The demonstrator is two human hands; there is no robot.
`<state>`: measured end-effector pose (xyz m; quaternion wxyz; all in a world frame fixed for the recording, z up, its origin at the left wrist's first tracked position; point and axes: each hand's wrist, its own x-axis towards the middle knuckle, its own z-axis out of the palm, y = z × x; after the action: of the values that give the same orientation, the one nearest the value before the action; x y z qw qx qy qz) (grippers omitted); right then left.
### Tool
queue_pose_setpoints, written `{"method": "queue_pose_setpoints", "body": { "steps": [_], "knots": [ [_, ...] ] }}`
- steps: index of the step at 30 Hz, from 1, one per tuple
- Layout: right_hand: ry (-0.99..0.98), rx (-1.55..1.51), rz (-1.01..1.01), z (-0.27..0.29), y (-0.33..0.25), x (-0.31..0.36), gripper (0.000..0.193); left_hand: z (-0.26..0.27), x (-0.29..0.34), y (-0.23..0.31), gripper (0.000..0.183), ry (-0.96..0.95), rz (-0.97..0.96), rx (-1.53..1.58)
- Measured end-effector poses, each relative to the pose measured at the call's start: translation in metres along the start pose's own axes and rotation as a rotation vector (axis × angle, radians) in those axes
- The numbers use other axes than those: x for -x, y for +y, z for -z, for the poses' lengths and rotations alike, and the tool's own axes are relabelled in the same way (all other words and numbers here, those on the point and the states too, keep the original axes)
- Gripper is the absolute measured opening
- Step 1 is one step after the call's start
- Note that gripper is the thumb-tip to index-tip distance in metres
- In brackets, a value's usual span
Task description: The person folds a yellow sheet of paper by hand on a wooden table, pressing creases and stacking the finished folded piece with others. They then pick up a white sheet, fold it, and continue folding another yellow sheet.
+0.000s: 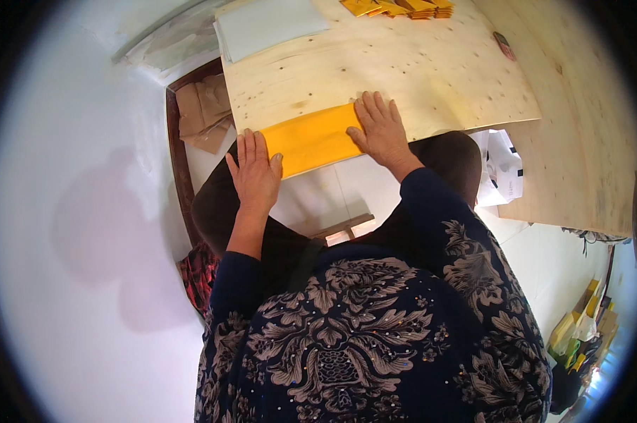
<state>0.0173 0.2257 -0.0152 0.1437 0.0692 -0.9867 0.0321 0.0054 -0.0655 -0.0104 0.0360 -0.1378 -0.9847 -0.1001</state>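
A yellow sheet of paper (pixel 310 139) lies at the near edge of a pale wooden board (pixel 403 63). My left hand (pixel 253 171) rests flat on the sheet's left end, fingers spread. My right hand (pixel 380 128) presses flat on its right end. Both palms lie on the paper; neither hand grips it. The sheet overhangs the board's front edge slightly.
A stack of pale sheets (pixel 269 25) lies at the board's far left. Folded yellow pieces (pixel 399 7) sit at the far edge. A small dark object (pixel 503 46) lies at the right. Brown paper (pixel 204 113) is in a box at left. A white bag (pixel 500 168) hangs below the board.
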Motion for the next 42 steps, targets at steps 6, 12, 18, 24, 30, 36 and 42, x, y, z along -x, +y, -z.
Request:
{"method": "queue_pose_setpoints", "body": {
  "steps": [6,12,18,24,30,36,42],
  "knots": [
    [-0.02,0.027,-0.021,0.0,0.002,0.002,0.064,0.004,-0.023,0.074,0.073,0.057,-0.245,0.017],
    [-0.005,-0.008,-0.031,0.001,0.001,0.002,0.064,-0.006,-0.022,0.079,0.067,-0.112,-0.222,0.076],
    [-0.047,0.026,-0.059,0.018,-0.009,-0.006,0.062,-0.004,-0.002,0.016,0.066,-0.003,-0.038,0.006],
    [0.118,-0.209,0.06,0.004,-0.099,-0.045,0.062,-0.002,-0.002,0.017,0.064,-0.015,-0.053,-0.036],
    [0.008,-0.36,0.116,-0.023,-0.133,-0.043,0.063,-0.003,-0.002,0.015,0.062,-0.01,-0.05,-0.053],
    [-0.051,-0.08,0.013,-0.003,-0.026,-0.013,0.067,0.002,-0.003,0.018,0.062,-0.027,-0.039,-0.026],
    [-0.02,0.044,0.013,-0.003,-0.012,-0.007,0.064,-0.002,-0.023,0.073,0.067,0.023,-0.199,-0.087]
  ]
}}
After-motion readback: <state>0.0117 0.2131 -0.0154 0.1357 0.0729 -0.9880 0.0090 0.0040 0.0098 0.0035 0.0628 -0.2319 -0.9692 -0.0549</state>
